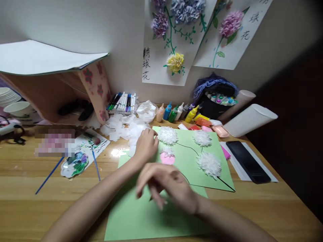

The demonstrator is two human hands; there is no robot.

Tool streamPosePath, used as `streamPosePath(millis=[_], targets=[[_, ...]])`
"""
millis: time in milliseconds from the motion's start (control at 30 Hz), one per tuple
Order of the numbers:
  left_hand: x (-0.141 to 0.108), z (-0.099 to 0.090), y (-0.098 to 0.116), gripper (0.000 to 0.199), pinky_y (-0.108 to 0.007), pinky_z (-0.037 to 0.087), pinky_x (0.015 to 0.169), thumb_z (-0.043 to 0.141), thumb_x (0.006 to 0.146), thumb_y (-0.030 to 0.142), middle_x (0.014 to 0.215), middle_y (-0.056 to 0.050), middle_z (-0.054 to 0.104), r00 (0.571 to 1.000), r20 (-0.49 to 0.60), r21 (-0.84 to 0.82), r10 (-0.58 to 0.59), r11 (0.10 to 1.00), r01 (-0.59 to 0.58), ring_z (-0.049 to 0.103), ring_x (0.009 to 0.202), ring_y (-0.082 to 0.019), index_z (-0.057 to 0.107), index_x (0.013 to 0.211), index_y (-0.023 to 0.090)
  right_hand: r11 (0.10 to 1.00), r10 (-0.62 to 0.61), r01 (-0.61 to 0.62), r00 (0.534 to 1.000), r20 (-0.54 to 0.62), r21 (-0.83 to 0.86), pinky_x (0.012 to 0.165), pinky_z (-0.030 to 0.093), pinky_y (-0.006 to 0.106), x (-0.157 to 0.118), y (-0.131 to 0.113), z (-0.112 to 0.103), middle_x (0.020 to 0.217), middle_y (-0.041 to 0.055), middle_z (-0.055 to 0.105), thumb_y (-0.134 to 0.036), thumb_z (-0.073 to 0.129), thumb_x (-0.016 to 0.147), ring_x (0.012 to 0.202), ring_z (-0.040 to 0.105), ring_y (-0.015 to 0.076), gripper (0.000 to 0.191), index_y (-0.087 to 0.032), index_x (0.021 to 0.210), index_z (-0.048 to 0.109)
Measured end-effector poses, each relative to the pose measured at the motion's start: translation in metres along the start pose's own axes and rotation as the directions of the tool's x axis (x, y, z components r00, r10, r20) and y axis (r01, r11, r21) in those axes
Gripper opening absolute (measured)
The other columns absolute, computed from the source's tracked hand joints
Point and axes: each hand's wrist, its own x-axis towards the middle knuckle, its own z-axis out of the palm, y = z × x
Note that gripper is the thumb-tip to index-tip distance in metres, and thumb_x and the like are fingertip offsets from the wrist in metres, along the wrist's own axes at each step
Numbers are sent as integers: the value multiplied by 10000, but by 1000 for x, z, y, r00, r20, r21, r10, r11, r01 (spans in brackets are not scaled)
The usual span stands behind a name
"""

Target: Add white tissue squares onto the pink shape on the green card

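Note:
Two green sheets lie on the wooden table, the upper green sheet overlapping the lower green sheet. The upper one carries white fluffy flowers, thin dark stems and a pink shape with white bits along its top. At that sheet's left edge rests my left hand, fingers curled beside a white flower; its fingertips are partly hidden, and so is anything in them. My right hand, blurred, hovers over the sheets with bent, spread fingers and nothing visible in them.
White paper pieces lie behind my left hand, near markers and paint bottles. A phone is at the right. Two brushes and a painted palette lie at the left. A black pen container stands behind.

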Motion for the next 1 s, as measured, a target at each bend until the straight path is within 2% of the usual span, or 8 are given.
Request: streamPosePath(millis=[133, 267, 333, 500, 633, 767, 900, 1000], targets=[[19, -43, -20, 193, -341, 433, 845, 473, 847, 188, 1026, -85, 643, 995, 52, 157, -88, 984, 79, 564, 999, -233, 631, 956, 166, 996, -92, 90, 973, -212, -19, 652, 492, 253, -23, 4, -56, 802, 59, 647, -454, 265, 989, 743, 594, 143, 541, -194, 829, 712], [27, -57, -37, 244, -315, 434, 733, 661, 727, 298, 992, -57, 677, 941, 321, 268, -107, 963, 18, 580, 973, -253, 685, 954, 210, 994, -77, 45, 934, -350, -99, 789, 464, 265, -41, 18, -86, 764, 58, 614, -434, 221, 989, 799, 564, 164, 585, -196, 760, 705], [28, -52, -42, 235, -301, 425, 698, 683, 694, 294, 965, -51, 684, 926, 365, 295, -96, 955, -18, 577, 968, -255, 691, 917, 220, 997, -53, 25, 916, -398, -75, 765, 474, 286, -47, 25, -92, 752, 62, 592, -444, 206, 982, 788, 553, 180, 603, -202, 731, 698], [27, -43, -45, 61, -283, 396, 625, 651, 695, 231, 867, -70, 682, 935, 340, 301, -101, 953, -6, 588, 874, -239, 654, 748, 201, 999, -32, 15, 881, -473, -40, 614, 468, 313, -59, 39, -98, 665, 62, 534, -498, 187, 957, 656, 524, 189, 649, -207, 642, 673], [30, -53, -47, 88, -267, 369, 570, 615, 700, 272, 789, -42, 670, 926, 361, 183, -112, 982, 47, 587, 725, -195, 624, 736, 193, 995, -34, -20, 865, -500, -101, 581, 453, 339, -67, 43, -100, 624, 65, 518, -552, 173, 938, 609, 519, 202, 674, -202, 597, 637], [34, -63, -50, 144, -253, 394, 596, 622, 696, 310, 766, -22, 653, 932, 357, 21, -61, 998, 57, 581, 709, -171, 611, 755, 179, 977, -113, -14, 813, -571, -214, 528, 406, 316, -69, 42, -103, 645, 70, 542, -543, 177, 933, 599, 508, 191, 653, -201, 598, 622], [30, -68, -32, 248, -264, 403, 624, 663, 700, 354, 810, -32, 638, 944, 327, -44, -29, 998, 46, 573, 729, -171, 635, 860, 166, 930, -125, -136, 757, -642, -342, 444, 296, 285, -72, 41, -107, 583, 56, 567, -556, 171, 927, 499, 437, 157, 660, -189, 707, 674], [21, -66, -7, 242, -260, 407, 626, 667, 717, 363, 772, -18, 636, 896, 439, -179, 59, 984, 23, 566, 698, -154, 648, 860, 169, 911, -132, -183, 718, -684, -368, 457, 306, 273, -74, 43, -108, 495, 29, 521, -560, 218, 933, 505, 468, 158, 624, -188, 749, 684]])
